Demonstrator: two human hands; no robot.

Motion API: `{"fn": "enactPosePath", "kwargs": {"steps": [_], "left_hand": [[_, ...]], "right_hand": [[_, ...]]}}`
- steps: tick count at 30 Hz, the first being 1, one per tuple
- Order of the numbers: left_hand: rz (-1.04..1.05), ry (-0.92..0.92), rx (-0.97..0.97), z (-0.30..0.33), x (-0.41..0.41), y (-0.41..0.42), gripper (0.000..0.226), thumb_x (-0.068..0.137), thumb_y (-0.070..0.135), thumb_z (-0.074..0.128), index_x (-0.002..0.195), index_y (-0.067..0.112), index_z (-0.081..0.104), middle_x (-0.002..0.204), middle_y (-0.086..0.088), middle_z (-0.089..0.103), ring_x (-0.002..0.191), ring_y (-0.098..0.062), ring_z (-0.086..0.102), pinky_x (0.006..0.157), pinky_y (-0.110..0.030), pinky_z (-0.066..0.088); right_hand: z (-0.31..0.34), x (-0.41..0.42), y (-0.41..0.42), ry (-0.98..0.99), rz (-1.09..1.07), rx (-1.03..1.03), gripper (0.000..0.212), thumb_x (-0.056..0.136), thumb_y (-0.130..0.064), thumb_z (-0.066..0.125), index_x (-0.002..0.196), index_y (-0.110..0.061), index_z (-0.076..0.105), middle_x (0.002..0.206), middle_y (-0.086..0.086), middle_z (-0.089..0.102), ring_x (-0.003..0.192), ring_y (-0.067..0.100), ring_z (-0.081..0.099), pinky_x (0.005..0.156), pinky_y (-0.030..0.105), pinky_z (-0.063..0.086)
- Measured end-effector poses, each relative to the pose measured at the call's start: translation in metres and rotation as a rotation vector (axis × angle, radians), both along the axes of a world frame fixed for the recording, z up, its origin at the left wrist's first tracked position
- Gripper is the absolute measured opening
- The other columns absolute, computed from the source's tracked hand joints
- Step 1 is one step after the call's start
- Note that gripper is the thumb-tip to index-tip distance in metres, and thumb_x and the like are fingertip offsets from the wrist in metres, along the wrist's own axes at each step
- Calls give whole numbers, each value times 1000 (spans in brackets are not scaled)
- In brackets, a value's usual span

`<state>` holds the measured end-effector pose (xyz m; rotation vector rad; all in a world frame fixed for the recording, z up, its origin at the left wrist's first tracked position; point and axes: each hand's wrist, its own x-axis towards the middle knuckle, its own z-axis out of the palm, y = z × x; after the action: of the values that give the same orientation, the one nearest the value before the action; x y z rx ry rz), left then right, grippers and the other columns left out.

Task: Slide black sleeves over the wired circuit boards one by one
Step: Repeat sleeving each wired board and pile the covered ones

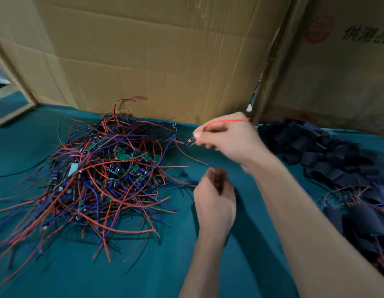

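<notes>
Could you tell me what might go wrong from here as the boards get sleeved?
1. The right hand pinches a small wired board whose trailing wires run towards the tangled pile; pulling could drag other boards along.
2. The left hand is curled near those loose wires, with no black sleeve visibly in it; the sleeves lie across the right arm, so reaching could snag wires.

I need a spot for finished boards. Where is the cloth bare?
Bare green cloth lies along the near edge, between the wire pile and the left hand. Crowded: the black sleeves fill the right, and the pile reaches the cardboard behind.
</notes>
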<state>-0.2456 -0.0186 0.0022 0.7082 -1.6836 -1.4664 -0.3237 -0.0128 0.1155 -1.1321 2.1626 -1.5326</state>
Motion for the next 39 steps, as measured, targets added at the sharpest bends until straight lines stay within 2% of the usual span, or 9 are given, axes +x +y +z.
{"fn": "enactPosePath", "kwargs": {"steps": [6, 11, 14, 16, 19, 26, 30, 35, 39], "left_hand": [[-31, 178, 329, 8, 1, -1, 30, 105, 33, 40, 102, 20, 67, 90, -4, 74, 77, -19, 72, 61, -32, 57], [-88, 207, 431, 15, 4, -3, 27, 105, 27, 45, 101, 13, 67, 85, -6, 77, 73, -16, 72, 69, -30, 58], [-108, 219, 451, 17, 3, -2, 17, 102, 8, 49, 97, 9, 65, 74, -8, 71, 61, -18, 66, 58, -29, 53], [-101, 184, 409, 15, 2, -1, 19, 101, 5, 48, 95, 9, 65, 72, -6, 69, 59, -17, 64, 52, -23, 49], [-93, 142, 340, 11, 0, 0, 19, 101, 6, 48, 95, 11, 66, 67, -3, 68, 57, -13, 62, 50, -20, 47], [-126, 131, 297, 9, 1, 2, 20, 102, 14, 51, 92, 15, 68, 69, -5, 71, 60, -16, 64, 52, -24, 48], [-122, 132, 275, 9, 1, 2, 17, 101, 10, 51, 93, 14, 66, 78, -6, 75, 66, -15, 70, 53, -23, 50], [-105, 108, 280, 9, 1, 2, 20, 102, 10, 49, 89, 14, 63, 85, -2, 75, 74, -16, 74, 54, -23, 51], [-92, 95, 239, 8, 0, 1, 23, 102, 11, 48, 87, 19, 62, 88, 3, 72, 74, -14, 74, 55, -28, 55]], "right_hand": [[-13, 20, 62, -25, -117, -338, 18, 88, -3, 77, 85, -20, 80, 82, 1, 80, 71, 4, 68, 65, 15, 51], [-53, 44, 101, 40, 20, 36, 25, 84, -12, 80, 97, -32, 84, 91, -4, 80, 81, 13, 74, 82, 42, 60], [-44, 30, 115, 93, 119, 367, 45, 74, -22, 68, 98, -58, 76, 93, -10, 80, 75, -3, 63, 78, 35, 58], [-33, 14, 118, 69, 145, 497, 42, 79, -12, 74, 94, -50, 79, 92, -19, 79, 88, -6, 71, 92, 31, 57], [-22, -25, 110, 138, -202, 485, 25, 84, -15, 78, 85, -39, 76, 89, -13, 78, 93, 8, 72, 91, 28, 55], [-46, -99, 92, 92, -702, 757, 41, 95, -23, 68, 134, -14, 59, 136, 16, 57, 120, 40, 58, 93, 44, 52], [-65, -107, 96, 52, -793, 702, 47, 93, -34, 75, 130, -7, 62, 135, 19, 57, 120, 41, 58, 95, 44, 51], [-54, -89, 94, 122, -782, 622, 7, 94, -23, 70, 96, -21, 77, 117, 18, 69, 107, 43, 63, 89, 43, 55], [-53, -40, 81, 63, -539, 182, 16, 91, -16, 69, 82, -24, 78, 83, 3, 77, 80, 33, 74, 72, 41, 60]]}}
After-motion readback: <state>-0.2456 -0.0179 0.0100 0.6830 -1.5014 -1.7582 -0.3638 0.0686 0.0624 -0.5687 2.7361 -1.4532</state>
